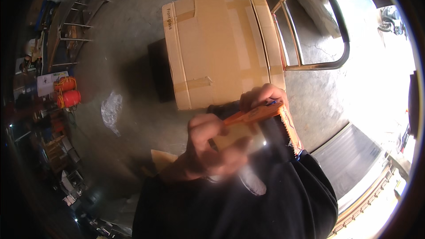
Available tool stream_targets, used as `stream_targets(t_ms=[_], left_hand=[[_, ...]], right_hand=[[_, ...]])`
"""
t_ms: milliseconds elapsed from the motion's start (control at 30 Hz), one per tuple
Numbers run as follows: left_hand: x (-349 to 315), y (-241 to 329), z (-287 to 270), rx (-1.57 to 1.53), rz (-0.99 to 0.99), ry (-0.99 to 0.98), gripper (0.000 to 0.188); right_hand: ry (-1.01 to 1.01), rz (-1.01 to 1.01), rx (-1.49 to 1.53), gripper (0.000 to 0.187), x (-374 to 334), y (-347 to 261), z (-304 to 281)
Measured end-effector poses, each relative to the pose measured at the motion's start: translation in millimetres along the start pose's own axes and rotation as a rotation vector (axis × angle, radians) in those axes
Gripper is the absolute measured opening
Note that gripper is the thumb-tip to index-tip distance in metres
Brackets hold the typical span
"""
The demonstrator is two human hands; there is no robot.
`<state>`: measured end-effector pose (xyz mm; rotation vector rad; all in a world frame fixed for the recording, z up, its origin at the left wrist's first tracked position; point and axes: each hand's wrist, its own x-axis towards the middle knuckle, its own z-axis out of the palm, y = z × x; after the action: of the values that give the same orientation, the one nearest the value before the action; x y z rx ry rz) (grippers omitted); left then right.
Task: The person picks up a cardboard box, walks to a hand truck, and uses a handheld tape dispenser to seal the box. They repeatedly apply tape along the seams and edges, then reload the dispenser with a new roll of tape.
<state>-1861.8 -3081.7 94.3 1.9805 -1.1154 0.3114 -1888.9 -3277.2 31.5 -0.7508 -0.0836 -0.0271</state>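
Observation:
In front of my body, close to the near side of a large cardboard box (221,53), is an orange tape dispenser (259,114) with a serrated edge on its right. My right hand (265,95) is closed over the dispenser's far side, its fingers bent and partly hidden. At the opposite end, my left hand (208,146) curls round the dispenser's left side, blurred by motion. A shiny tan surface (241,135), perhaps tape, shows between the left fingers. Strips of brown tape run over the box's flaps and seams.
A trolley's metal handle (347,40) rises right of the box. Crumpled clear plastic (111,111) lies on the concrete floor (128,26) at left. Beyond it are red cylinders (68,98) and a metal rack (66,40). A grey panel (349,159) lies at lower right.

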Motion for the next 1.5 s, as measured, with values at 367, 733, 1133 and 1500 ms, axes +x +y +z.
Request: stream_targets(t_ms=[367, 733, 1133, 1500], left_hand=[[-1.4, 1.7, 9.5, -0.149, -0.043, 0.066, 0.045], [-8.8, 4.4, 13.2, -0.129, -0.038, 0.107, 0.040], [-14.2, 6.2, 13.9, -0.093, -0.013, 0.182, 0.047], [-11.4, 5.4, 7.4, -0.134, -0.039, 0.099, 0.050]], right_hand=[[-0.027, 0.108, 0.064, 0.027, -4.5, -2.9, -1.8], [-0.026, 0.151, 0.119, 0.026, -9.2, -1.8, -4.0], [-0.039, 0.187, 0.138, 0.026, -11.7, 3.4, 0.5], [-0.027, 0.200, 0.075, 0.028, -12.3, 1.1, 4.4]])
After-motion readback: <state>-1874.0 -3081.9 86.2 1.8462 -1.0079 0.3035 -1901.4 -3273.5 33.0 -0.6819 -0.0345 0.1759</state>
